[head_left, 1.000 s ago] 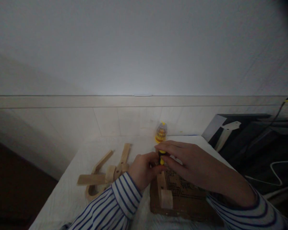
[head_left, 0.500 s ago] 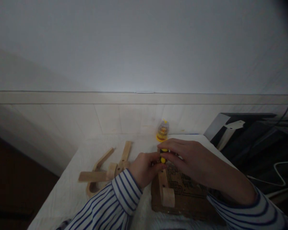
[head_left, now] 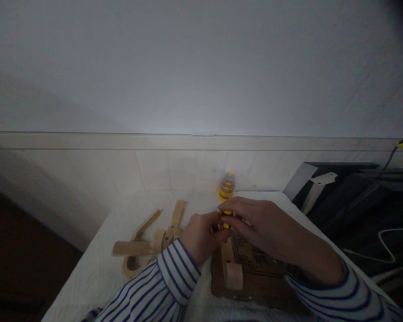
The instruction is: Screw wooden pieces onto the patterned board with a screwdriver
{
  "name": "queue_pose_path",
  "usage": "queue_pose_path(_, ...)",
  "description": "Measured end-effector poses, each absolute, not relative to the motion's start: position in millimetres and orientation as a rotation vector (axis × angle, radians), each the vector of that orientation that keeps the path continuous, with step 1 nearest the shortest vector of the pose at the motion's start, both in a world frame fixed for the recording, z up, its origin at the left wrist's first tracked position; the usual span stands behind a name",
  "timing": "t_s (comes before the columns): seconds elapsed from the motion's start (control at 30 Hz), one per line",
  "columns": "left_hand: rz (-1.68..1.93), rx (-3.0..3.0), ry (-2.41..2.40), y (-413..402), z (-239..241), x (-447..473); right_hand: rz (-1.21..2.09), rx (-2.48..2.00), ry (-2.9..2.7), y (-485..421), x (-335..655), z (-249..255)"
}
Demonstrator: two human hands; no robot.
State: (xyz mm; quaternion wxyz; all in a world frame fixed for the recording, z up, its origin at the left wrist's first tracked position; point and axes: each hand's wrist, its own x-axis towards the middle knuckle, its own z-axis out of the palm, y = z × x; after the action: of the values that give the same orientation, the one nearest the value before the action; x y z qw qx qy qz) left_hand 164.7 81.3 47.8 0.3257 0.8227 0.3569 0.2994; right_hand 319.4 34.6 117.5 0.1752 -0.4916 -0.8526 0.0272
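Head view: both hands meet over the far left part of a dark engraved board (head_left: 262,284), which lies on a white cloth (head_left: 94,273)
Handle: a short yellow-and-black handle (head_left: 226,226) sits between the two sets of fingertips, just beyond the visible stretch of a pale wooden bar (head_left: 226,251)
Right hand: the right hand (head_left: 265,226) comes in from the right, thumb and fingers pinching the handle, palm turned down
Left hand: the left hand (head_left: 199,235) comes in from the left, thumb and forefinger curled close beside the handle's lower end; whether they pinch the handle or the bar, I cannot tell
Long axis: the handle runs roughly up and down in this view, its lower end toward the bar; its tip is hidden, so contact with the wood cannot be told
Nearer hand: the right, being on the handle itself, with the left just beside it
Wooden bar: it points from the fingers toward the wearer, resting over the board's left part, a rounded block (head_left: 234,276) at its near end
Loose wood: a crossed wooden piece (head_left: 130,248) lies left of the left hand
Bottle: a yellow-based bottle (head_left: 226,188) stands beyond the fingertips, near the wall
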Motion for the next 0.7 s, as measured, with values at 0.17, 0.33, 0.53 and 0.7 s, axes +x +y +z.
queue_pose_path(0.17,0.747,2.199,0.904,79.3,51.6,163.4,0.053,-1.385,-2.409,31.0,321.6,118.7)
queue_pose_path(0.33,0.721,2.219,0.872,79.6,51.5,163.7,0.095,-1.382,-2.416,29.4,322.5,119.8)
queue_pose_path(0.53,0.685,2.231,0.861,80.6,53.6,162.9,0.185,-1.39,-2.418,33.1,320.8,122.4)
queue_pose_path(0.7,0.646,2.252,0.844,78.9,57.0,161.8,0.158,-1.439,-2.413,35.0,322.6,122.3)
